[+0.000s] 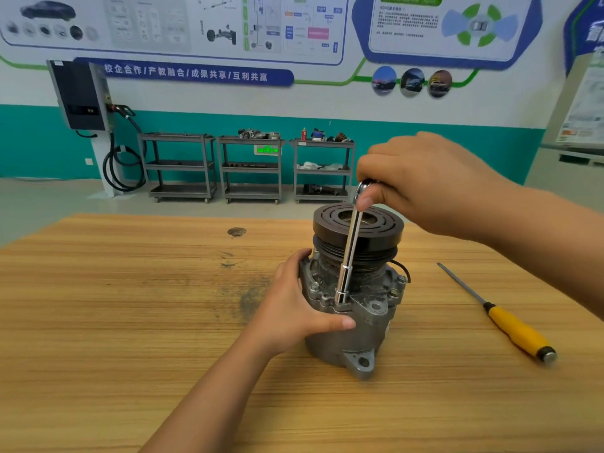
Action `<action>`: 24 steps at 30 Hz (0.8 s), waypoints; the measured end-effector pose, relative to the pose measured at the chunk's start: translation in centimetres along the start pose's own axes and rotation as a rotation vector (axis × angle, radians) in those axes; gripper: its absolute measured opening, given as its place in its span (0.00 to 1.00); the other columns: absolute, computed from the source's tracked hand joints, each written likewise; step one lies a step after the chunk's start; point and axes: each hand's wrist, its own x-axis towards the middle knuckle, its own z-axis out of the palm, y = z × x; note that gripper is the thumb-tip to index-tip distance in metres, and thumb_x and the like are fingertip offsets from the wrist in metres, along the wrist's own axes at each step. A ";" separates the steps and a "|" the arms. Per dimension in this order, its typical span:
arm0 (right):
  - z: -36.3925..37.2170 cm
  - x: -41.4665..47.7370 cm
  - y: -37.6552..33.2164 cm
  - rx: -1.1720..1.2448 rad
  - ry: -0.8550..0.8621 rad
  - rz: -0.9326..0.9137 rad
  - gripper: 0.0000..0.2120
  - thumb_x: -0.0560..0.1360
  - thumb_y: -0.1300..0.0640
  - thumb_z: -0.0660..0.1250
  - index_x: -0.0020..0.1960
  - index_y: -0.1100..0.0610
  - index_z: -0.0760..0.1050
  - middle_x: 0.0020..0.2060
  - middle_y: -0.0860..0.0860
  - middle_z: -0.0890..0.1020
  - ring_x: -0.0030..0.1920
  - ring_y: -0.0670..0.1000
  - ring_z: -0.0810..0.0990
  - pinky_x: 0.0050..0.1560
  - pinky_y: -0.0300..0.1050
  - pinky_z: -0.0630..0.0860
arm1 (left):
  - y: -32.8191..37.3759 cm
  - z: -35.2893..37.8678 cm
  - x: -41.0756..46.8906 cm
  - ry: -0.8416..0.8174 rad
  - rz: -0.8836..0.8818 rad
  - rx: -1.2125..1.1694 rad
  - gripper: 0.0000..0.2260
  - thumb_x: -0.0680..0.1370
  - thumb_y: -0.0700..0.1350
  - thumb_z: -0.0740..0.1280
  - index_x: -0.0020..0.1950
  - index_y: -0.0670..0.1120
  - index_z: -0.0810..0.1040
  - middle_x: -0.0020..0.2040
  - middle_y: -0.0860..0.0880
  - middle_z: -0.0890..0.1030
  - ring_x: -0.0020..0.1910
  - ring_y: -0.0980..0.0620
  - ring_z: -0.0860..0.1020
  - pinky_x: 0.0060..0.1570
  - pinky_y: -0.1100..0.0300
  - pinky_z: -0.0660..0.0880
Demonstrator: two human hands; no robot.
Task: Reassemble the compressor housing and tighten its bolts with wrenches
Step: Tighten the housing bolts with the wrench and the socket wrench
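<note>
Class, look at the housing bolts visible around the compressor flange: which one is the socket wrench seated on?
The front bolt, under the socket wrench held by the right hand. The left bolt and right bolt stand bare.

The grey, grimy compressor housing (351,325) stands upright on the wooden surface (130,305), its black grooved pulley (358,230) on top. A chrome socket wrench (348,256) stands nearly vertical, its socket seated on a flange bolt (341,305).

Two bare hands, both gripping.
Left hand (295,308): low, fingers wrapped sideways, thumb forward, forearm extended from below. Right hand (421,184): raised above the left, closed in a fist, knuckles up, forearm entering from the right.
</note>
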 end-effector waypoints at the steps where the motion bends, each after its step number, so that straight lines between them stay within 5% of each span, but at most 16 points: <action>1: -0.2 -0.2 -0.3 -0.018 -0.015 0.027 0.28 0.67 0.32 0.38 0.43 0.51 0.67 0.33 0.42 0.65 0.39 0.48 0.66 0.40 0.43 0.56 | 0.1 0.2 -0.1 0.016 0.000 -0.004 0.56 0.53 0.58 0.82 0.74 0.58 0.56 0.69 0.58 0.65 0.65 0.60 0.65 0.63 0.64 0.63; 6: -0.7 -0.6 -0.7 -0.078 -0.038 0.087 0.19 0.75 0.37 0.50 0.41 0.52 0.65 0.32 0.45 0.68 0.37 0.50 0.69 0.40 0.45 0.61 | 0.8 1.8 -1.1 0.163 -0.038 0.045 0.57 0.49 0.63 0.79 0.74 0.58 0.56 0.61 0.62 0.62 0.61 0.62 0.63 0.60 0.64 0.62; 10: -0.4 -1.2 0.3 -0.045 -0.065 0.160 0.14 0.77 0.41 0.55 0.45 0.52 0.68 0.35 0.44 0.68 0.39 0.48 0.70 0.42 0.45 0.63 | 2.1 4.8 -1.8 0.355 -0.123 0.086 0.57 0.52 0.65 0.78 0.74 0.57 0.52 0.64 0.57 0.60 0.65 0.57 0.60 0.66 0.56 0.62; 17: -0.6 -3.0 4.8 0.479 -0.273 0.236 0.06 0.76 0.49 0.64 0.46 0.51 0.74 0.40 0.46 0.75 0.40 0.41 0.72 0.39 0.32 0.67 | 3.7 8.4 -2.1 0.608 -0.214 0.183 0.53 0.57 0.63 0.78 0.75 0.50 0.57 0.66 0.46 0.63 0.68 0.46 0.60 0.66 0.50 0.60; 20: -1.0 -2.9 5.4 0.742 -0.115 0.307 0.06 0.78 0.55 0.62 0.42 0.53 0.73 0.32 0.48 0.71 0.29 0.40 0.68 0.31 0.31 0.66 | 3.5 8.3 -2.5 0.624 -0.163 0.187 0.50 0.58 0.60 0.79 0.73 0.49 0.60 0.64 0.46 0.64 0.66 0.46 0.62 0.65 0.51 0.61; 24: -2.3 -2.1 5.9 0.982 0.016 0.308 0.09 0.76 0.53 0.61 0.39 0.54 0.71 0.27 0.44 0.67 0.28 0.43 0.63 0.30 0.35 0.64 | 3.7 8.0 -2.8 0.600 -0.143 0.191 0.48 0.59 0.59 0.79 0.73 0.49 0.60 0.62 0.48 0.63 0.64 0.48 0.62 0.64 0.52 0.62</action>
